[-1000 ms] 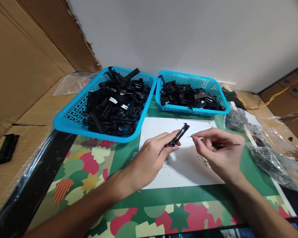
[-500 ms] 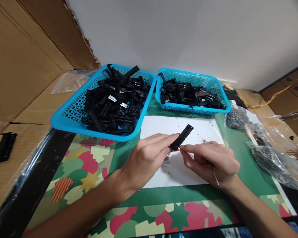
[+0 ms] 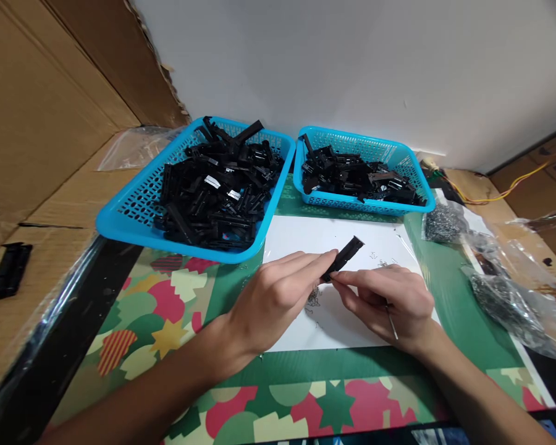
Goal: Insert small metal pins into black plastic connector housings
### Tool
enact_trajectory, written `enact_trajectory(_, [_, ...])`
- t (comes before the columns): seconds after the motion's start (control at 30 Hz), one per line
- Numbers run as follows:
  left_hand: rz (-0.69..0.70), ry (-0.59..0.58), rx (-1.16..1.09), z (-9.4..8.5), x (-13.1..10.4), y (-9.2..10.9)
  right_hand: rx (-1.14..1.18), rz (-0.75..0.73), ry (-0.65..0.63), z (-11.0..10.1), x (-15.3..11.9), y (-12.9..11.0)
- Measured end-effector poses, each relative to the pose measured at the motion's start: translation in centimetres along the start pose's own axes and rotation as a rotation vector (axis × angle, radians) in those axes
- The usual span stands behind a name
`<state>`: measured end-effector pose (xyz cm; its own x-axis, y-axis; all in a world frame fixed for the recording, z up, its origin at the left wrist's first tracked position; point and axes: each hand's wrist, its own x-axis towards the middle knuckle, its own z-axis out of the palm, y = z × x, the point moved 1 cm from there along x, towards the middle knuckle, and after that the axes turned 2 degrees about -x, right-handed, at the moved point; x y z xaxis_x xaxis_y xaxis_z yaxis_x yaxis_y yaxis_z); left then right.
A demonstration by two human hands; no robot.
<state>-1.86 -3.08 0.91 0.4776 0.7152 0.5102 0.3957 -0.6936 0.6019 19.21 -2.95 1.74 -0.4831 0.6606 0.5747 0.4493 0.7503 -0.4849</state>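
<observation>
Over a white sheet (image 3: 296, 235), my left hand (image 3: 278, 290) grips a black plastic part (image 3: 347, 252) between thumb and fingers, its far end tilted up to the right. My right hand (image 3: 389, 300) touches the near end of that part with a pinched thumb and index finger; whatever is between those fingertips is too small to make out. A thin metal tool (image 3: 392, 322) sticks out below the curled fingers of the same hand. Small wire pieces (image 3: 313, 298) lie on the sheet beside my left fingers, and more (image 3: 387, 264) lie behind my right hand.
Two blue baskets, a left one (image 3: 115, 225) and a right one (image 3: 426, 194), hold many black parts. Plastic bags of small metal pieces (image 3: 445, 222) (image 3: 505, 303) lie at the right. Another black part (image 3: 9, 272) rests on cardboard at the far left. Wires (image 3: 491, 199) run at the back right.
The black part has turned slightly in my left hand. My right hand has shifted a little left, its fingertips now further over the part's near end.
</observation>
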Motion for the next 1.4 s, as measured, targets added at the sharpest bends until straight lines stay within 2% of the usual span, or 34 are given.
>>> enact_trajectory(0.1, [0.005, -0.018, 0.029, 0.1, 0.0, -0.3, -0.018, 0.023, -0.016, -0.3, 0.5, 0.0])
enact_trajectory(0.3, [-0.096, -0.06, 0.105, 0.2, 0.7, -0.5, -0.112, 0.104, 0.009, -1.3, 0.8, 1.3])
enact_trajectory(0.4, [-0.144, -0.046, 0.134, 0.1, 0.9, -0.8, -0.068, 0.195, -0.094, -1.5, 0.8, 1.9])
enact_trajectory(0.5, [-0.183, -0.031, 0.055, 0.3, 0.9, -1.1, -0.013, 0.316, -0.205, -1.6, 1.0, 2.2])
enact_trajectory(0.6, [-0.264, 0.007, 0.009, 0.6, 0.8, -1.5, 0.023, 0.273, -0.241, -1.7, 1.4, 2.1])
enact_trajectory(0.67, [-0.316, 0.017, 0.01, 0.7, 0.7, -1.5, -0.035, 0.211, -0.238, -1.7, 1.6, 2.0])
enact_trajectory(0.73, [-0.339, 0.014, 0.012, 0.7, 0.7, -1.5, -0.115, 0.165, -0.218, -1.7, 1.7, 2.0])
enact_trajectory(0.8, [-0.331, 0.009, 0.017, 0.7, 0.7, -1.3, -0.122, 0.18, -0.153, -1.4, 1.7, 1.8])
enact_trajectory(0.93, [-0.297, -0.015, 0.027, 0.6, 0.7, -1.3, 0.059, 0.409, 0.135, -0.2, 2.0, 1.2])
enact_trajectory(1.0, [-0.288, -0.032, 0.039, 0.7, 0.7, -1.4, 0.182, 0.515, 0.221, 0.7, 2.1, 0.9])
enact_trajectory(1.17, [-0.272, -0.059, 0.1, 0.8, 0.5, -1.5, 0.296, 0.581, 0.212, 2.0, 2.3, 0.7])
enact_trajectory(1.4, [-0.273, -0.054, 0.116, 0.8, 0.5, -1.5, 0.157, 0.508, 0.128, 1.5, 2.1, 0.4])
